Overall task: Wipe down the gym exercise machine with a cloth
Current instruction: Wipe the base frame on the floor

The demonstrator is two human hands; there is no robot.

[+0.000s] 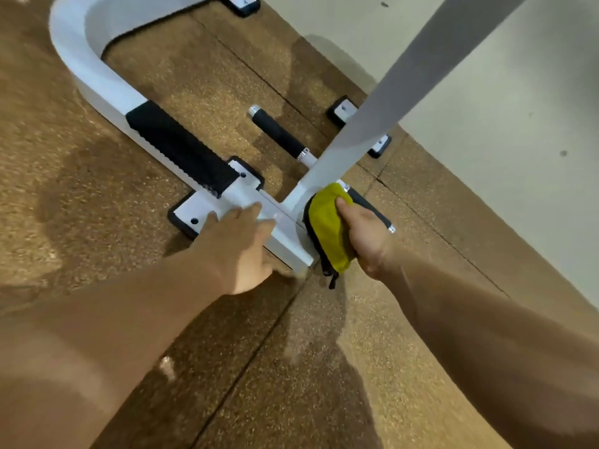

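STEP wipe post foot | cloth (327, 228) bunched in right grip (363, 231), fingers curled round it, pressed where upright (389, 108) meets machine base (285, 234), near floor's (291, 367) wall edge | left grip (240, 247) spread flat on base | ADVICE likely best: brace left, sweep round the joint, refold to clean face

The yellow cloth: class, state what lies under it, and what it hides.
Under the cloth is the foot of the white post, and a black handle sticks out past the right hand. The spot where handle meets post is covered.
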